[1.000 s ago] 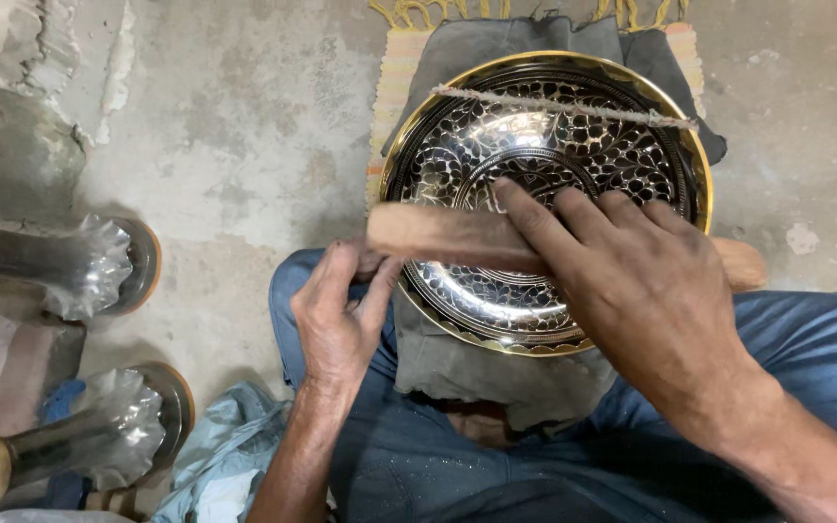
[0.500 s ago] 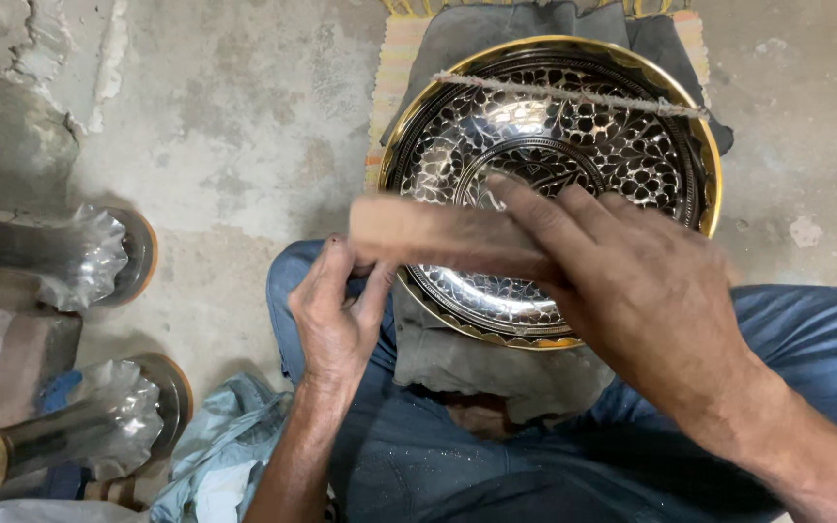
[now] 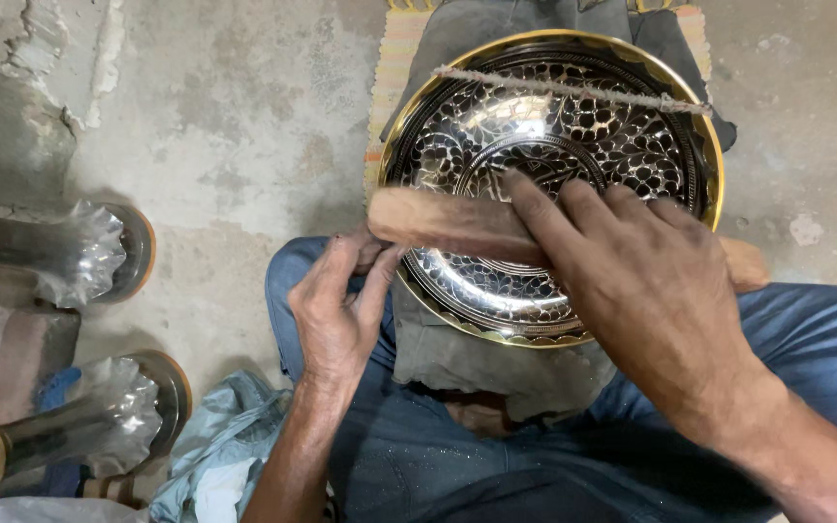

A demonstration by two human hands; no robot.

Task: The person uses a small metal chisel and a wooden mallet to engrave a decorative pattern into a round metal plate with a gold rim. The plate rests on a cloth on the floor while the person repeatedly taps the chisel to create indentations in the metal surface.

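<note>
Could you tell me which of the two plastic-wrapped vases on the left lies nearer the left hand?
The lower vase, beside the blue cloth; the upper vase lies farther from the left hand.
</note>
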